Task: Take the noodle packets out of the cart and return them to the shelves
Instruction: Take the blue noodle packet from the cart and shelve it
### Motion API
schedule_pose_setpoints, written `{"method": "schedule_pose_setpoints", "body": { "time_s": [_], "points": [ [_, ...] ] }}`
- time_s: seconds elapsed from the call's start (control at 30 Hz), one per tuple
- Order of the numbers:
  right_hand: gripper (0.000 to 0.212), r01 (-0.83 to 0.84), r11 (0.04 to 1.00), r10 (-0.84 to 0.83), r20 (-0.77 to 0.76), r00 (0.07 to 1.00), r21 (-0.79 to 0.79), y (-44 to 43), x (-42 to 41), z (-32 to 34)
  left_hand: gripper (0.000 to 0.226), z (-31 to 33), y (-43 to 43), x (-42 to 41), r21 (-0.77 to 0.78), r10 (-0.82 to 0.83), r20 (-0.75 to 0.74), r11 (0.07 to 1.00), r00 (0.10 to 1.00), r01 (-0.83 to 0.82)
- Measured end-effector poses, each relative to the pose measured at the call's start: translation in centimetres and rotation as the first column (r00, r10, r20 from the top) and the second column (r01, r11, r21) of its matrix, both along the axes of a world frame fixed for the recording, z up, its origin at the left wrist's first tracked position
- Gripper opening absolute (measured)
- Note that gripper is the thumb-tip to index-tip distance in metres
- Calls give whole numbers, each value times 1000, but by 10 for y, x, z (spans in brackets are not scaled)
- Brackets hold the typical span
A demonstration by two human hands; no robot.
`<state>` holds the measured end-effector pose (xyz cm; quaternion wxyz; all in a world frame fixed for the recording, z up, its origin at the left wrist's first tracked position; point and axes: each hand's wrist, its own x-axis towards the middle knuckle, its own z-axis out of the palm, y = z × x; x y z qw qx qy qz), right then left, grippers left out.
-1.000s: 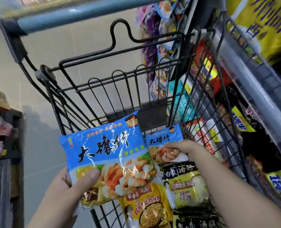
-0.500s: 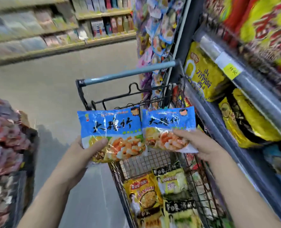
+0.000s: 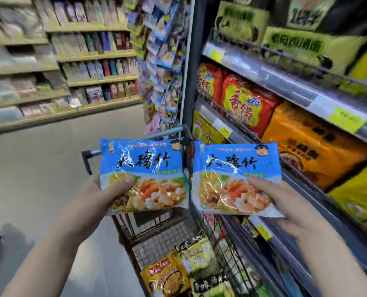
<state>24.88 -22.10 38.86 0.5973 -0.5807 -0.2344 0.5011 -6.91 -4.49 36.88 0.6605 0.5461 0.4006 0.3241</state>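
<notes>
Cart handle partly behind left packet and right packet

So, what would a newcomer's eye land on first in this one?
Two matching blue noodle packets held up side by side at centre: the left packet in the left hand, the right packet in the right hand. Below them the cart holds more packets, and bright red and orange packs fill the shelves at right.
</notes>
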Motion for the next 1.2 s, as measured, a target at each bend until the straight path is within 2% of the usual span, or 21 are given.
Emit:
{"method": "schedule_pose_setpoints", "body": {
  "time_s": [0.2,0.4,0.63,0.77,0.87,1.07,1.13,1.2],
  "points": [
    [37,6,995,-10,42,999,96,-53,-2,35,105,30,-45,-5,122,4,46,992,999,-9],
    [25,-44,978,37,41,998,204,-112,3,60,109,59,-119,3,143,25,49,989,998,-32],
    [43,-13,974,-6,81,997,228,-195,14,77,107,85,-189,26,172,-45,48,984,998,36],
    [62,19,972,-35,67,997,236,-245,14,91,109,102,-219,43,216,-122,80,971,989,103],
    [39,81,963,-104,77,992,255,-283,10,103,109,111,-235,53,237,-180,95,959,979,153],
    [31,257,927,-298,118,947,274,-354,-21,118,86,122,-266,66,293,-388,149,896,909,335],
    [16,331,895,-387,153,909,299,-378,-35,120,94,123,-272,72,323,-439,148,868,886,376],
    [10,417,855,-485,188,854,310,-406,-52,120,101,118,-278,79,361,-462,98,842,882,401]
  ]
}}
